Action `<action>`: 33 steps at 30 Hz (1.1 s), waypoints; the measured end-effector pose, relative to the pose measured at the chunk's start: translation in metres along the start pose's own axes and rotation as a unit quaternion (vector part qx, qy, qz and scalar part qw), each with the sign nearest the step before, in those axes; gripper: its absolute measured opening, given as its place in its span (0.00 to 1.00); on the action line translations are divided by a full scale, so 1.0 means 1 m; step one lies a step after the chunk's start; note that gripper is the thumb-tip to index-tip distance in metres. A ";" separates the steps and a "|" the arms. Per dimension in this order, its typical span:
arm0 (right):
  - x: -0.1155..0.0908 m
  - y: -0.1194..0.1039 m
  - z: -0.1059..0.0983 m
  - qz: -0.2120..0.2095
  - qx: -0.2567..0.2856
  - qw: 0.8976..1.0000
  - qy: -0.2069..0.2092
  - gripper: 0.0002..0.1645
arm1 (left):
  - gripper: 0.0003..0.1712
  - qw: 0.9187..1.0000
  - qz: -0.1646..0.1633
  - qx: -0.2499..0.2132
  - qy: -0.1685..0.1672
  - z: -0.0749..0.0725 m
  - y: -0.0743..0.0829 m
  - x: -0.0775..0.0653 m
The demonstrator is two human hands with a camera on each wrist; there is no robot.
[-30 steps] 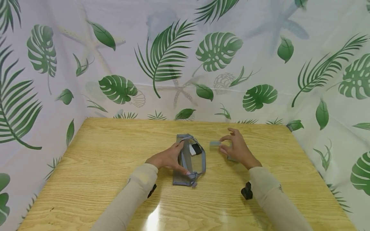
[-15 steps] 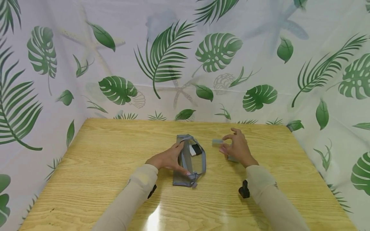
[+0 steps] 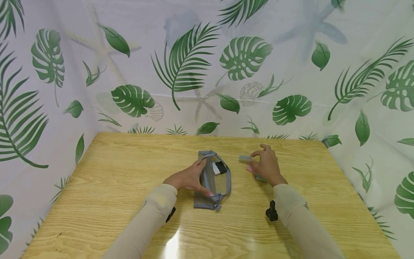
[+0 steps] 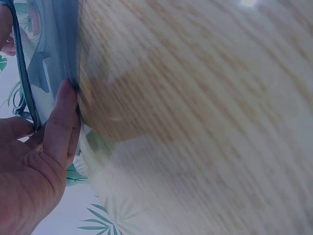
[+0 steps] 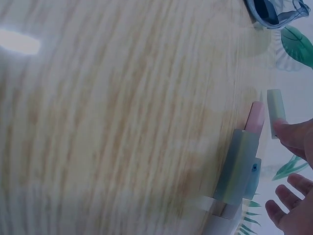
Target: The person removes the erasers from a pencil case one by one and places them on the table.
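Observation:
A grey-blue mesh zip pouch (image 3: 202,203) lies on the table, its mouth spread wide. My left hand (image 3: 189,177) grips its side, thumb at the near end and fingers toward the far end. Through the opening shows a small black-and-white item (image 3: 221,167). To the right, my right hand (image 3: 267,167) pinches a small pale green block (image 3: 244,158) between thumb and fingers, above the table. Beneath that hand, in the right wrist view, lie a grey-green block with a yellowish stripe (image 5: 237,166), a pink piece (image 5: 255,117), a blue piece (image 5: 253,181) and a white piece (image 5: 224,224).
The wooden table (image 3: 129,154) ends at a leaf-printed cloth (image 3: 181,118) behind and on both sides. Black wrist mounts, one on the right (image 3: 271,211), hang below the sleeves. Light glares off the table's near part.
My right hand has drifted slightly to the right with the pale green block. The left hand and the pouch stay in place.

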State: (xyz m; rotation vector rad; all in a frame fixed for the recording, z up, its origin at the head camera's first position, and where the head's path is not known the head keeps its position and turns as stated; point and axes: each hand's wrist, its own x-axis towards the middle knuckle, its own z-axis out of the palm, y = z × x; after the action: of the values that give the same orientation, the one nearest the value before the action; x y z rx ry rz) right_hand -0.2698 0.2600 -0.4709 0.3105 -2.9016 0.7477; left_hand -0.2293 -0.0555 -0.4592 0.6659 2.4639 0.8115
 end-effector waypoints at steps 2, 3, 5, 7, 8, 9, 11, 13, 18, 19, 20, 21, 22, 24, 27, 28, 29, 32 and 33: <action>0.000 0.001 0.000 0.000 -0.004 1.000 0.001 0.14 | 0.74 1.000 -0.001 0.000 -0.001 -0.001 0.001 -0.001; 0.000 0.001 0.000 0.000 -0.006 1.000 0.001 0.14 | 0.74 1.000 -0.001 0.000 -0.001 -0.001 0.001 -0.001; 0.000 0.001 0.000 -0.001 -0.009 1.000 0.002 0.15 | 0.74 1.000 -0.003 -0.001 -0.002 -0.002 0.002 -0.001; 0.000 0.002 0.000 0.001 -0.013 1.000 0.003 0.15 | 0.74 1.000 -0.007 0.000 -0.003 -0.002 0.002 -0.001; 0.000 0.002 0.000 0.002 -0.015 1.000 0.003 0.15 | 0.74 1.000 -0.008 0.000 -0.003 -0.001 0.002 -0.001; 0.000 0.002 0.000 0.004 -0.017 1.000 0.002 0.15 | 0.74 1.000 -0.009 0.000 -0.003 -0.001 0.002 -0.001; 0.000 0.004 0.001 0.008 -0.022 1.000 -0.001 0.15 | 0.75 1.000 -0.011 0.000 -0.004 -0.001 0.001 0.000; 0.000 0.005 0.001 0.012 -0.025 1.000 -0.006 0.15 | 0.75 1.000 -0.011 0.000 -0.005 0.000 0.001 0.000; 0.002 0.008 0.002 0.018 -0.031 0.999 -0.020 0.15 | 0.75 1.000 -0.010 -0.003 -0.007 -0.001 -0.001 0.000; 0.002 0.008 0.002 0.018 -0.032 0.999 -0.022 0.15 | 0.75 1.000 -0.010 -0.004 -0.007 -0.001 -0.001 0.000; 0.002 0.009 0.002 0.018 -0.034 0.999 -0.023 0.15 | 0.75 1.000 -0.011 -0.005 -0.008 0.000 -0.001 0.000; 0.002 0.010 0.002 0.017 -0.036 0.999 -0.025 0.14 | 0.75 1.000 -0.011 -0.006 -0.009 0.000 -0.001 0.000; 0.002 0.011 0.002 0.016 -0.037 0.999 -0.026 0.14 | 0.75 1.000 -0.012 -0.007 -0.010 0.000 -0.001 0.000; 0.003 0.012 0.002 0.014 -0.041 0.999 -0.026 0.14 | 0.75 1.000 -0.012 -0.009 -0.011 0.000 -0.001 0.000; 0.003 0.012 0.002 0.015 -0.040 0.999 -0.026 0.14 | 0.75 1.000 -0.013 -0.008 -0.013 0.000 -0.001 0.000; 0.003 0.012 0.002 0.016 -0.039 0.999 -0.027 0.14 | 0.75 1.000 -0.013 -0.008 -0.012 0.000 -0.001 0.000; 0.003 0.011 0.001 0.017 -0.037 0.999 -0.029 0.14 | 0.75 1.000 -0.013 -0.007 -0.011 0.000 -0.001 0.000; 0.003 0.009 0.000 0.023 -0.030 0.999 -0.034 0.14 | 0.75 1.000 -0.015 -0.005 -0.010 0.000 -0.001 0.000; 0.003 0.009 0.000 0.026 -0.028 0.999 -0.037 0.14 | 0.75 1.000 -0.015 -0.005 -0.010 0.001 -0.001 0.000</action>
State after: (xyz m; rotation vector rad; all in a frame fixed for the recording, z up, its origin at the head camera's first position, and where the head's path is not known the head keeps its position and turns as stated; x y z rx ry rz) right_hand -0.2744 0.2672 -0.4744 0.2639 -3.0040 0.6750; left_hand -0.2292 -0.0562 -0.4604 0.6295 2.4448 0.8026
